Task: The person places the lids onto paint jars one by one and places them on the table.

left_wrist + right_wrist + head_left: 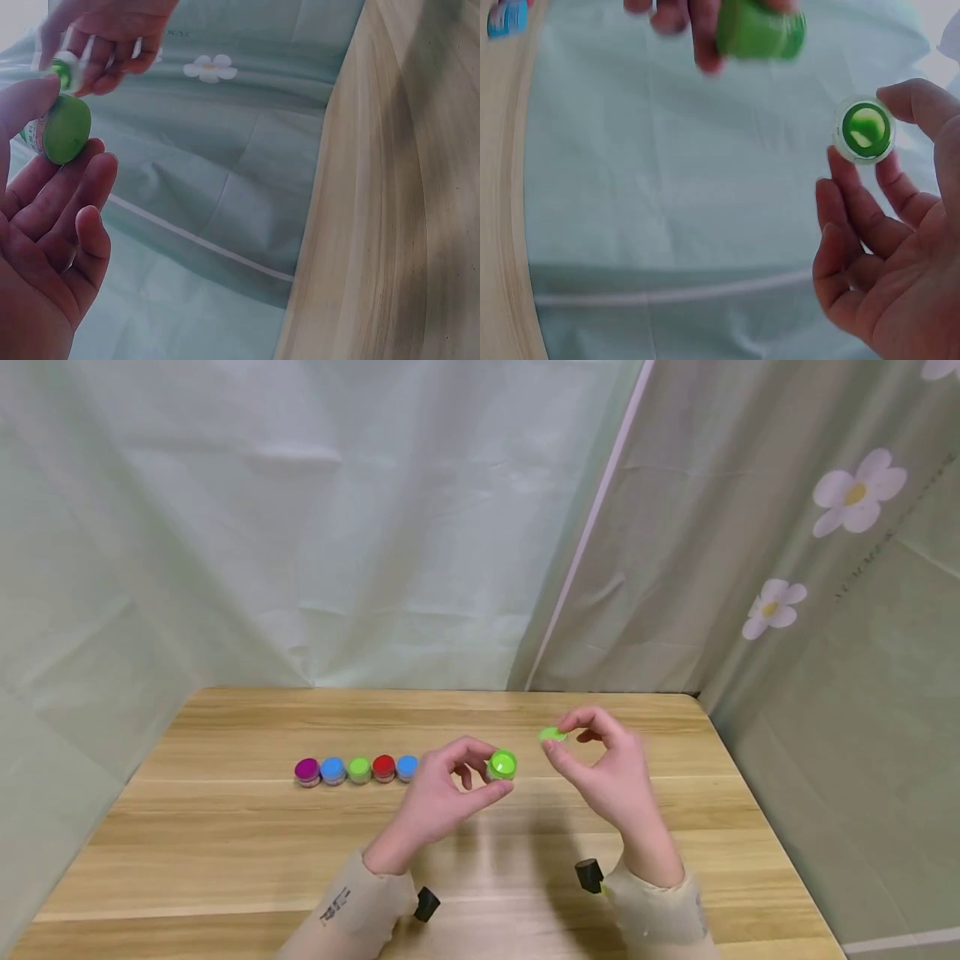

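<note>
My left hand (438, 797) holds a small jar (502, 766) of green stuff between thumb and fingers, above the table. Its open-looking top faces up toward the head view; the left wrist view shows its round green base (67, 129). To the right of it and slightly farther off, my right hand (611, 772) pinches a small round green lid (552, 735) by its edge. In the right wrist view that lid (864, 129) has a clear rim around a shiny green middle. Jar and lid are apart, both held in the air.
Left of my left hand stands a row of small jars on the wooden table (225, 843): purple (307, 771), blue (333, 769), green (360, 769), red (384, 767) and another blue one (407, 767). A pale curtain (390, 543) hangs behind the table and along its sides.
</note>
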A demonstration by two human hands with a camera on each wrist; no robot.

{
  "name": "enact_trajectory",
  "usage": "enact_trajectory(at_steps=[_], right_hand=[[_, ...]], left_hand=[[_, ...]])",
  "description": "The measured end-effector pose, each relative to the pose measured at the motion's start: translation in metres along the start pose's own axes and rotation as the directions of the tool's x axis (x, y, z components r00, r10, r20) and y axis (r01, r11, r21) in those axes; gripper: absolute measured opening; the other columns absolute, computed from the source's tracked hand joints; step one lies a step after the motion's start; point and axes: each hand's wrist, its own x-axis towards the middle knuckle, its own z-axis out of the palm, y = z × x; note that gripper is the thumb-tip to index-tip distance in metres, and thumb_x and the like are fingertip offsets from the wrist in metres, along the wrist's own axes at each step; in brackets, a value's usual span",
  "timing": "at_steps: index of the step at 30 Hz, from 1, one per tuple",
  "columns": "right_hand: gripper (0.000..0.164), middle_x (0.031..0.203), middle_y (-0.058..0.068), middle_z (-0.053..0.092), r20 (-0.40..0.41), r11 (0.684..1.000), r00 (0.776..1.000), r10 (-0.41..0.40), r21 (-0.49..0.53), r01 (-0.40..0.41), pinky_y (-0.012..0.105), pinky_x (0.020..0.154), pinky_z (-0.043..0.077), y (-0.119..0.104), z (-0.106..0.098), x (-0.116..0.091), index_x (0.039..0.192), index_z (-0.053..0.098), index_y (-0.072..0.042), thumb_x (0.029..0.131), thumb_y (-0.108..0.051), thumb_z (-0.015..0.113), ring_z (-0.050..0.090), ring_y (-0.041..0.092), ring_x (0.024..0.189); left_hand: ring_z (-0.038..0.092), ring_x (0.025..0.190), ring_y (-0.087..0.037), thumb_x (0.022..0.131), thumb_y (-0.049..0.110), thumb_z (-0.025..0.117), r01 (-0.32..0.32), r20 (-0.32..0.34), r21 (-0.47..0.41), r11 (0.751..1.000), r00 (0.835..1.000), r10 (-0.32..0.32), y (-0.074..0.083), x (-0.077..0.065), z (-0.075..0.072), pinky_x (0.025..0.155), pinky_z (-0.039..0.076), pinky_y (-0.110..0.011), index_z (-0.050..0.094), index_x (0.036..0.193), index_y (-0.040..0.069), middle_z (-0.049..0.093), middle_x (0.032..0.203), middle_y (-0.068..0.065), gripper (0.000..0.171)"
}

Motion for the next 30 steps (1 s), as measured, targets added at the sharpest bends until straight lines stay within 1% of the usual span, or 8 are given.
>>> enact_trajectory(at_steps=[3,6,10,15,20,24,28,30], right_hand=[[0.025,0.1,-0.004,0.077,0.052,0.996,0.995,-0.08,0.054,0.077,0.033,0.082,0.049,-0.006,0.008,-0.003,0.091,0.067,-0.014,0.085,-0.005,0.089,0.071,0.016,0.094],[0.027,0.102,-0.002,0.077,0.099,0.989,0.987,-0.128,0.082,0.12,0.035,0.081,0.05,-0.011,0.015,-0.004,0.087,0.065,-0.016,0.085,-0.005,0.09,0.071,0.017,0.094],[0.029,0.107,-0.003,0.078,0.13,0.986,0.98,-0.149,0.089,0.138,0.037,0.081,0.052,-0.013,0.018,-0.005,0.086,0.065,-0.019,0.086,-0.004,0.089,0.071,0.018,0.098],[0.029,0.111,-0.001,0.079,0.175,0.982,0.968,-0.179,0.091,0.165,0.036,0.082,0.053,-0.013,0.018,-0.006,0.086,0.065,-0.021,0.087,-0.003,0.088,0.071,0.02,0.104],[0.024,0.116,-0.001,0.079,0.203,0.973,0.952,-0.23,0.051,0.224,0.038,0.081,0.053,-0.011,0.018,-0.005,0.099,0.072,-0.02,0.088,-0.004,0.087,0.069,0.02,0.105],[0.031,0.116,-0.002,0.079,0.216,0.961,0.937,-0.276,0.024,0.277,0.037,0.08,0.054,-0.009,0.019,-0.003,0.114,0.077,-0.017,0.088,-0.003,0.087,0.068,0.019,0.105],[0.036,0.117,-0.003,0.078,0.236,0.951,0.922,-0.307,0.028,0.309,0.038,0.08,0.055,-0.008,0.019,-0.002,0.122,0.078,-0.015,0.089,-0.003,0.086,0.067,0.02,0.108],[0.036,0.119,-0.003,0.078,0.25,0.949,0.917,-0.311,0.029,0.314,0.038,0.083,0.055,-0.008,0.019,-0.001,0.124,0.077,-0.014,0.09,-0.003,0.085,0.067,0.021,0.11]], left_hand=[[0.07,0.086,-0.015,0.089,0.026,0.091,-0.007,0.006,0.005,1.0,1.0,0.007,0.001,-0.001,0.0,0.071,0.052,-0.035,0.076,0.113,0.022,0.074,0.091,0.011,0.028],[0.07,0.085,-0.014,0.089,0.024,0.091,-0.014,0.005,0.007,1.0,1.0,0.014,0.003,-0.002,0.0,0.07,0.052,-0.038,0.076,0.113,0.022,0.075,0.091,0.011,0.028],[0.07,0.086,-0.014,0.089,0.021,0.091,-0.02,0.01,0.011,1.0,1.0,0.019,0.004,-0.002,0.0,0.071,0.051,-0.04,0.076,0.114,0.023,0.074,0.091,0.013,0.029],[0.069,0.086,-0.014,0.09,0.022,0.09,-0.026,0.012,0.014,1.0,1.0,0.026,0.004,-0.003,0.0,0.073,0.05,-0.037,0.077,0.116,0.022,0.075,0.092,0.013,0.029],[0.069,0.085,-0.014,0.092,0.025,0.088,-0.033,0.012,0.013,0.999,0.999,0.032,0.004,-0.003,-0.001,0.074,0.049,-0.035,0.078,0.119,0.022,0.075,0.094,0.012,0.029],[0.069,0.085,-0.014,0.093,0.025,0.087,-0.038,0.019,0.015,0.999,0.999,0.038,0.004,-0.002,-0.002,0.074,0.049,-0.034,0.078,0.121,0.022,0.075,0.094,0.013,0.03],[0.069,0.085,-0.014,0.093,0.024,0.087,-0.041,0.022,0.011,0.999,0.999,0.04,0.004,-0.001,-0.003,0.073,0.049,-0.038,0.078,0.121,0.021,0.074,0.092,0.013,0.029],[0.069,0.085,-0.014,0.093,0.024,0.087,-0.039,0.023,0.008,0.999,0.999,0.038,0.005,0.0,-0.003,0.072,0.05,-0.041,0.078,0.12,0.021,0.074,0.092,0.012,0.029]])
